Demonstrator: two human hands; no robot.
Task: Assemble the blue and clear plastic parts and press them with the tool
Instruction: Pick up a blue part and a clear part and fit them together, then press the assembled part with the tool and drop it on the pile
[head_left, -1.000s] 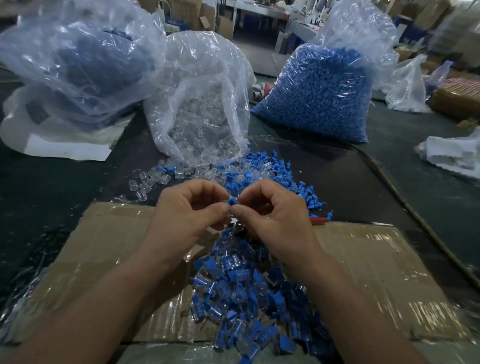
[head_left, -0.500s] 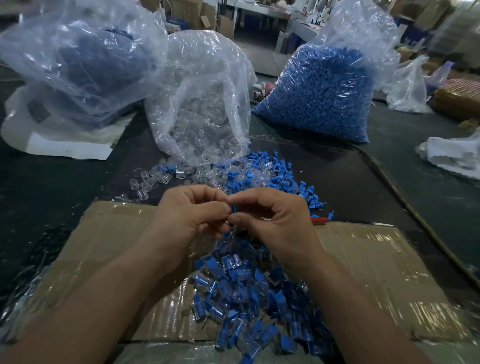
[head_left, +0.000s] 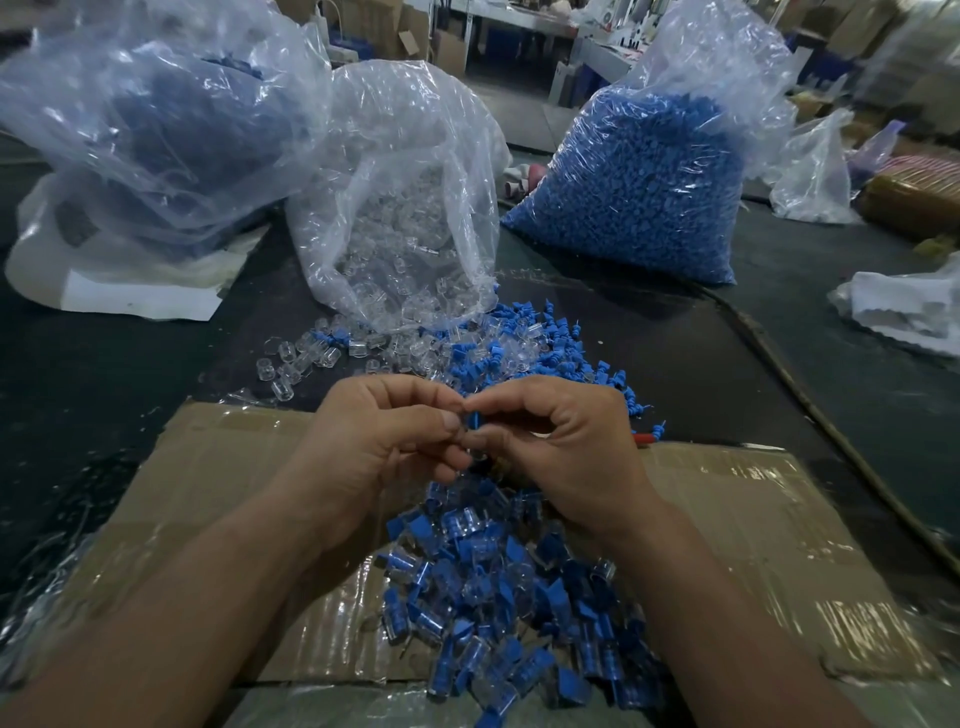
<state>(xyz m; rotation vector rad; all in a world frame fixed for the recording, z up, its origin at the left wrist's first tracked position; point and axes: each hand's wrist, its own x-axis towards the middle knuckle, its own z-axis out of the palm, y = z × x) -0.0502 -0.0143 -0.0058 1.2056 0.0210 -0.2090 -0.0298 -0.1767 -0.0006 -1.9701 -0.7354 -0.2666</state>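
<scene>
Cardboard (head_left: 208, 467) on the table (head_left: 104, 374) catches assembled pieces (head_left: 483, 587). Left grip (head_left: 374, 447) and right grip (head_left: 566, 447) pinch one blue part (head_left: 474, 420) — probably seating it.

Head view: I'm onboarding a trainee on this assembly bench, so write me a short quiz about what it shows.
1. True or false: the left hand and right hand together pinch a small blue part.
2. The pile of assembled blue-and-clear pieces lies on: A) the cardboard sheet; B) a metal tray; C) a weighing scale.
3. Fill in: the bag of blue parts stands to the ____ of the open bag of clear parts.
Key: 1 true; 2 A; 3 right.
</scene>
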